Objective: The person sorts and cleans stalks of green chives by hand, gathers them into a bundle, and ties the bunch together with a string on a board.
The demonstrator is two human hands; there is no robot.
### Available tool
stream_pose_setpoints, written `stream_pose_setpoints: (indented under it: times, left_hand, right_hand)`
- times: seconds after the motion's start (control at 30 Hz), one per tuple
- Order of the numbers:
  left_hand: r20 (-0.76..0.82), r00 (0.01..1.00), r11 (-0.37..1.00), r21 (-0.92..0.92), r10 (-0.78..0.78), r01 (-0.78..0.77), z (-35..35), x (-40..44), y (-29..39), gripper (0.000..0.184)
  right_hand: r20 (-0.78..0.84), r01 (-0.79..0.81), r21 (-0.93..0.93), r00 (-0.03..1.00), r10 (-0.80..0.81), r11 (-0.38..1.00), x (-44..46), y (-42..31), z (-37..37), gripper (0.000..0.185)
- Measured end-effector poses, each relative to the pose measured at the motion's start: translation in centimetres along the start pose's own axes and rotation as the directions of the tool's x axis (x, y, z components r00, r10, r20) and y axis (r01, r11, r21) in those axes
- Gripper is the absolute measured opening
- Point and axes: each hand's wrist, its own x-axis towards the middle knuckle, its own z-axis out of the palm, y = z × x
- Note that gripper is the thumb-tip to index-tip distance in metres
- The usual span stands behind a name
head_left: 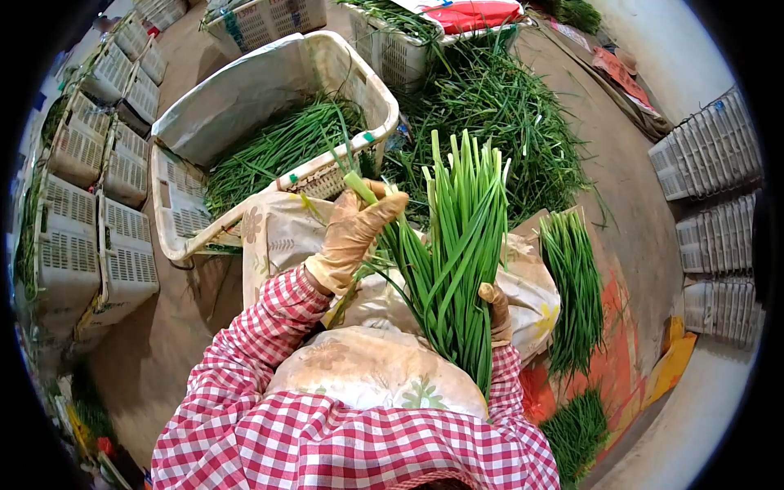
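My left hand (355, 233), in a stained tan glove, is raised left of the main bunch, its fingers closed on a few green stalks (359, 186) with pale cut ends. My right hand (496, 314), gloved as well, is wrapped round the right side of a large bunch of long green leaves (461, 261), mostly hidden behind it. The bunch stands over my lap, pale thick ends up and thin leaves down. A patterned apron (367, 367) covers my lap. Just beyond my left hand is the rim of a white basket (269, 192) with loose green leaves (286, 151) inside.
A heap of loose leaves (506, 122) lies on the floor ahead. Neat bunches (572, 286) lie at the right, with another (578, 429) nearer. Stacked crates (126, 253) line the left side, more crates (710, 147) the right wall. Another filled basket (388, 53) stands at the back.
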Motion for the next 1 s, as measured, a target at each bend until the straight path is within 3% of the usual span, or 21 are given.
stream_pose_setpoints:
  times: [0.03,0.07,0.1,0.13,0.17,0.2,0.27,0.37,0.43,0.5,0.53,0.57,0.6,0.7,0.8,0.83,0.9,1.0]
  left_hand:
    - [-0.043,0.994,0.968,0.236,0.101,-0.088,-0.1,-0.1,0.1,0.048]
    - [-0.013,0.988,0.953,0.266,0.154,-0.145,-0.1,-0.2,0.0,0.048]
    - [0.0,0.995,0.894,0.439,0.103,-0.093,0.1,-0.3,1.0,0.039]
    - [0.032,0.996,0.906,0.413,0.087,-0.092,-0.1,-0.3,0.9,0.035]
    - [0.062,0.996,0.919,0.384,0.07,-0.088,-0.2,-0.4,0.7,0.032]
    - [0.076,0.997,0.985,0.17,0.022,-0.035,0.0,-0.6,0.9,0.032]
    - [0.021,1.0,0.979,0.204,0.012,-0.016,-1.1,0.5,-0.2,0.035]
    - [-0.1,0.995,0.986,0.168,0.024,-0.007,-2.2,1.6,-0.6,0.044]
    - [-0.081,0.968,0.971,0.02,0.239,-0.238,-3.7,1.4,3.2,0.041]
    - [-0.102,0.901,0.905,-0.013,0.421,-0.425,-6.0,1.3,9.0,0.038]
    - [-0.276,0.868,0.881,-0.121,0.413,-0.458,-9.2,2.2,11.9,0.038]
    - [-0.362,0.733,0.813,0.163,0.576,-0.559,-10.7,1.2,15.3,0.039]
    - [-0.036,0.796,0.796,-0.016,0.604,-0.605,-16.1,0.2,19.2,0.041]
    - [0.186,0.846,0.686,0.511,0.5,-0.518,-16.8,-3.9,24.4,0.041]
    - [0.511,0.83,0.604,0.596,0.223,-0.529,-10.5,-3.3,15.4,0.034]
    - [0.519,0.839,0.63,0.598,0.167,-0.495,-7.8,-3.1,12.3,0.033]
    - [0.186,0.977,0.721,0.691,-0.101,-0.057,-1.9,-3.6,8.6,0.035]
    - [0.101,0.989,0.871,0.489,-0.106,0.043,-0.3,-1.6,3.8,0.024]
  right_hand:
    - [-0.002,-0.007,0.002,1.0,0.007,1.0,0.1,0.1,0.0,0.059]
    - [-0.027,0.01,0.02,1.0,-0.009,1.0,0.2,0.3,0.1,0.061]
    - [-0.055,0.026,0.04,0.998,-0.024,0.999,0.4,0.4,0.5,0.063]
    - [-0.068,0.077,0.045,0.995,-0.074,0.996,0.1,-0.4,3.4,0.061]
    - [0.002,-0.033,0.122,0.999,0.033,0.992,0.2,-0.1,1.0,0.058]
    - [-0.039,-0.029,0.127,0.999,0.034,0.992,0.2,0.0,1.2,0.057]
    - [-0.104,0.001,0.167,0.994,0.017,0.986,0.0,-0.1,2.1,0.057]
    - [0.022,0.036,0.224,0.999,-0.042,0.974,1.2,0.2,2.6,0.071]
    - [0.004,0.088,0.243,0.996,-0.092,0.966,1.9,0.2,5.1,0.074]
    - [-0.02,0.134,0.268,0.991,-0.133,0.954,2.2,0.4,5.5,0.078]
    - [0.022,0.136,0.28,0.989,-0.148,0.95,2.4,0.6,5.2,0.08]
    - [0.062,0.14,0.292,0.984,-0.165,0.946,2.6,0.8,4.7,0.082]
    - [0.058,0.117,0.264,0.989,-0.137,0.957,2.6,0.8,4.1,0.085]
    - [0.086,0.101,0.233,0.989,-0.124,0.967,2.6,0.3,4.0,0.084]
    - [0.048,0.059,0.35,0.996,-0.081,0.935,2.2,0.7,4.1,0.076]
    - [0.06,0.049,0.35,0.995,-0.074,0.935,2.0,0.8,3.9,0.076]
    - [0.07,-0.038,0.365,0.997,0.014,0.93,1.5,0.9,3.0,0.071]
    - [0.123,-0.085,0.344,0.991,0.045,0.935,1.1,0.2,3.1,0.065]
